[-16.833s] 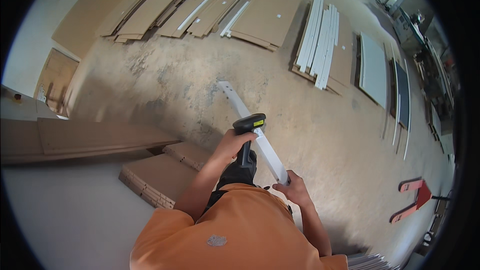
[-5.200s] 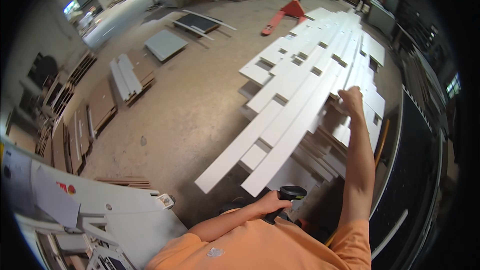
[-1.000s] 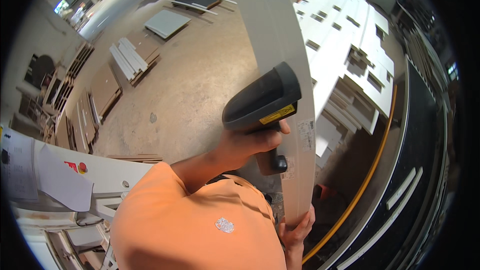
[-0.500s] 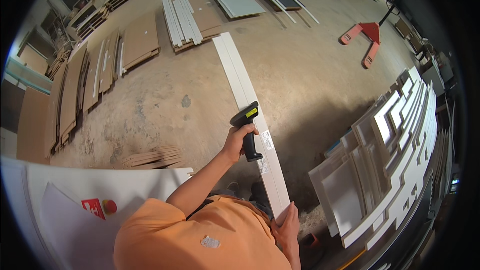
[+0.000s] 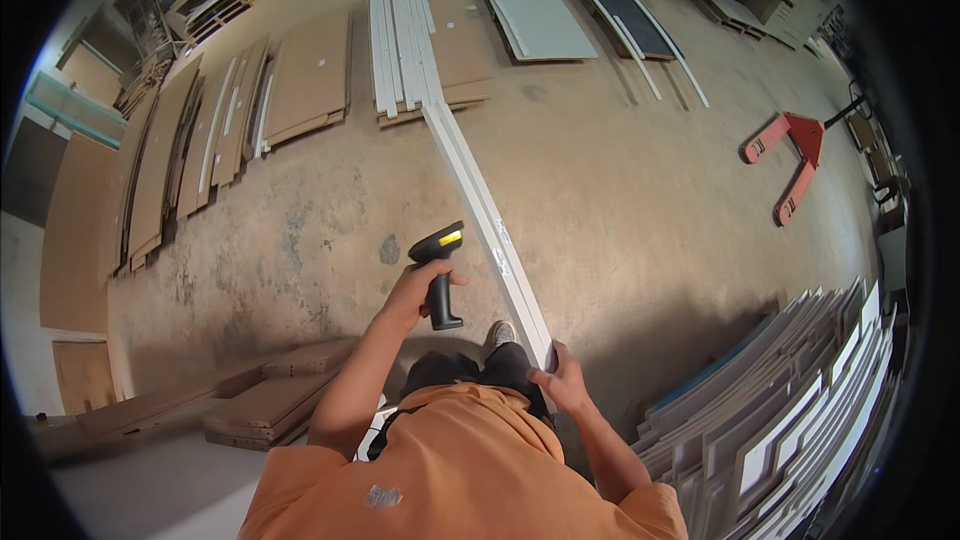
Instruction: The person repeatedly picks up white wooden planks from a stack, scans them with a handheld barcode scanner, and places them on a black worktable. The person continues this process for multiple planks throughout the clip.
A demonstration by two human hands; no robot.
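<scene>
My left hand [image 5: 418,290] is closed round the grip of a black handheld barcode scanner [image 5: 441,275] with a yellow label near its head. To the right of it, my right hand [image 5: 562,378] grips the near end of a long white board [image 5: 485,215], which slants away from me over the floor. Printed labels show on the board's face about midway along. The scanner is apart from the board, on its left. In the picture, the board's far end meets a stack of white strips [image 5: 405,50]; whether they touch I cannot tell.
Brown flat panels [image 5: 310,75] lie in a row at the far left. A red pallet jack [image 5: 803,140] stands at the right. Many white panels stand packed [image 5: 790,420] at my near right. Brown boards [image 5: 270,405] lie on a white surface at my near left.
The scanner has moved left, off the board's face. The board has tilted and now shows a narrow edge as well. My body and view have turned and shifted forward.
</scene>
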